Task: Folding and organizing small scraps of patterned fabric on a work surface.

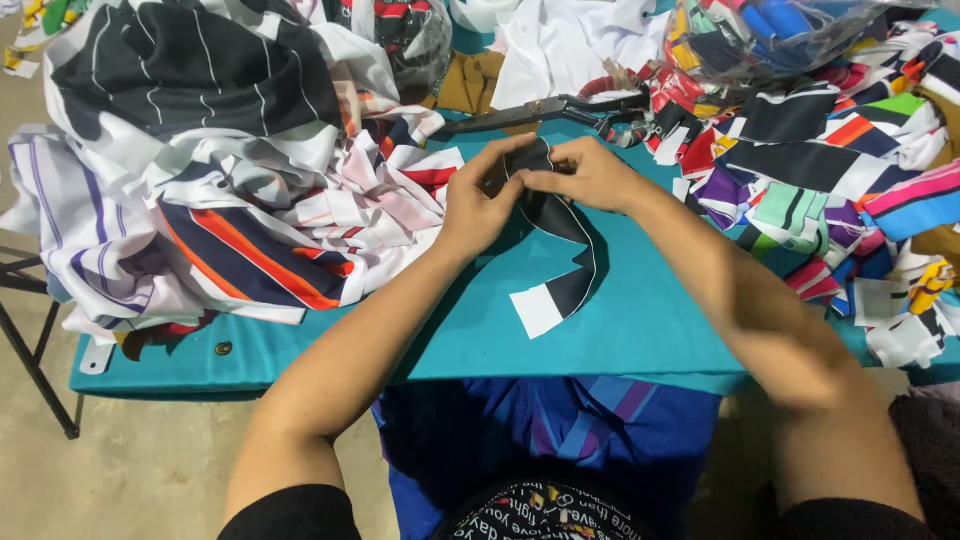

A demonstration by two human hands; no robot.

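Left of frame: cloth heap point(230, 190), white with black, purple and orange-navy stripes, spilling over the left edge of the teal table point(640, 320). A dark table leg point(35, 350) shows at far left over bare floor. Heap edge lies just beside the left hand, touching or nearly so; can't tell which.

Centre top: big black scissors point(530, 112) lying flat, blades pointing left, handles wrapped in red to the right, just above both hands and apart from them. White cloth point(560, 45) behind them.

Centre: left hand point(478, 200) and right hand point(592, 175) meet at the upper end of the strip point(560, 250). Left fingers curled, pinching the strip's top edge. Right fingers bent over the same end, thumb and forefinger closed on it. Both grips tight, no gap seen.

Strip: black cloth, thin white edging along its right side, white square patch at the lower end. It lies on the table between the forearms. Long axis runs from upper centre down, bowing out to the right and hooking back left at the bottom; white end points to lower left. Upper end partly hidden under fingers.

Right of frame: scraps point(830, 170), many colours, piled thick to the right edge. Clear bag point(760, 35) of bright pieces at top right.
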